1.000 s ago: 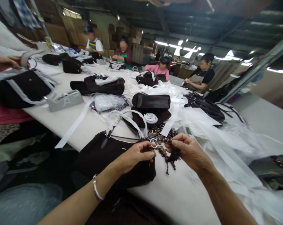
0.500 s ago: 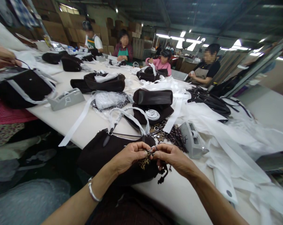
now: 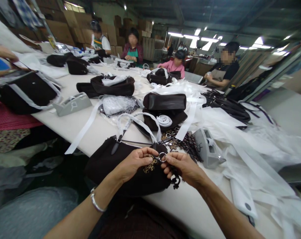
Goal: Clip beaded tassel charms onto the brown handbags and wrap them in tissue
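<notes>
Between my hands is a bag charm [image 3: 150, 166] with a silver ring, leopard-print pieces and dark tassel strands. My left hand [image 3: 138, 163] pinches the charm near the ring, its leopard part hanging below the fingers. The ring's other side is pinched by my right hand [image 3: 184, 166], with dark strands dangling under it. Beneath both hands lies a dark brown handbag [image 3: 105, 162] at the table's near edge, its white-wrapped handle [image 3: 123, 127] standing up. Just behind my right hand is a pile of similar charms [image 3: 184, 141].
Grey tape dispensers [image 3: 207, 149] stand right of the charms and at the left edge. Brown bags [image 3: 164, 101] and white wrapping sheets [image 3: 230, 132] cover much of the table [image 3: 54, 127]. Several co-workers sit beyond; another person's hand [image 3: 2, 54] is at far left over a bag.
My hands have drawn slightly apart, and the silver ring now shows between my fingertips. The leopard-print part has shifted left. The view has turned slightly.
</notes>
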`<state>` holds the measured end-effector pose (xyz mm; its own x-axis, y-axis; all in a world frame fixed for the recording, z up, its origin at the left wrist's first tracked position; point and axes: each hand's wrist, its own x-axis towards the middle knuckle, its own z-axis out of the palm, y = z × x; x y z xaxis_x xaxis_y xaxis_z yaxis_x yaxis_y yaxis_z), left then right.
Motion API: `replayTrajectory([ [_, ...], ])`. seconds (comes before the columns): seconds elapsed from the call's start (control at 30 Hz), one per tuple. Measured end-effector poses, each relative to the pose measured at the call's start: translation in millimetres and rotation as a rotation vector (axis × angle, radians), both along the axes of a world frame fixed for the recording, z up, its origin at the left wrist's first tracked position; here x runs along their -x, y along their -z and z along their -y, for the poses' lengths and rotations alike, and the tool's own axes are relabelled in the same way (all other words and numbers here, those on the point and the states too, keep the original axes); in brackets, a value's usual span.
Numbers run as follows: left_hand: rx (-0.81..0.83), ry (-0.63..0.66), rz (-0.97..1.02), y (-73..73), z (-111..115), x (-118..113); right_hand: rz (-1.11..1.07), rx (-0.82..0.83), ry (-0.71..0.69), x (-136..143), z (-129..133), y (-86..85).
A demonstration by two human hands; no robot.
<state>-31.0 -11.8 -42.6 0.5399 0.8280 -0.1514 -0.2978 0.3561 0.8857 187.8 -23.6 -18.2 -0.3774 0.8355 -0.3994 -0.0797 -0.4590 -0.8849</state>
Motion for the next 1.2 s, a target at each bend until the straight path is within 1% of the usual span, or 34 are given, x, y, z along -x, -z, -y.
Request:
replayTrajectory([
  [0.07, -0.024, -0.007, -0.036, -0.4, 0, 2, 0.009, 0.002, -0.008, 1, 1, -0.2],
  [0.17, -0.091, -0.005, -0.145, -2.4, -1, 4, 0.011, 0.019, -0.017, 4, 2, -1.4],
  [0.3, -0.256, -0.031, -0.308, -7.3, -3, 5, -0.003, 0.052, -0.002, 7, 2, -2.6],
  [0.37, -0.377, -0.071, -0.409, -10.7, -3, 4, -0.012, 0.075, 0.012, 8, 1, -2.4],
  [0.43, -0.529, -0.140, -0.521, -13.9, -2, 2, -0.017, 0.102, 0.027, 8, 1, -1.5],
  [0.53, -0.805, -0.296, -0.653, -16.2, 4, -3, -0.033, 0.131, 0.063, 8, 1, 0.4],
  [0.6, -1.000, -0.349, -0.715, -15.8, 9, -5, -0.055, 0.140, 0.081, 8, 1, 1.3],
  [0.63, -1.092, -0.337, -0.747, -15.3, 11, -6, -0.069, 0.142, 0.082, 9, 1, 1.5],
  [0.7, -1.234, -0.262, -0.805, -14.2, 14, -7, -0.099, 0.140, 0.068, 10, 1, 1.2],
  [0.77, -1.292, -0.183, -0.841, -13.7, 15, -8, -0.119, 0.138, 0.051, 12, 1, 0.3],
  [0.8, -1.289, -0.162, -0.845, -13.7, 14, -8, -0.120, 0.139, 0.042, 12, 1, -0.2],
  [0.87, -1.223, -0.160, -0.817, -14.5, 14, -10, -0.096, 0.130, 0.017, 13, 1, -1.2],
  [0.93, -1.079, -0.203, -0.754, -16.0, 13, -12, -0.029, 0.079, -0.018, 13, 2, -2.5],
  [0.97, -0.973, -0.239, -0.718, -16.8, 12, -13, 0.021, 0.034, -0.028, 13, 2, -3.5],
  [1.03, -0.705, -0.286, -0.624, -17.7, 10, -14, 0.145, -0.074, -0.015, 13, 2, -6.5],
  [1.13, -0.302, -0.275, -0.411, -16.0, 6, -15, 0.284, -0.195, 0.007, 13, 3, -11.8],
  [1.2, -0.144, -0.260, -0.274, -13.8, 3, -16, 0.340, -0.249, -0.002, 14, 3, -13.4],
])
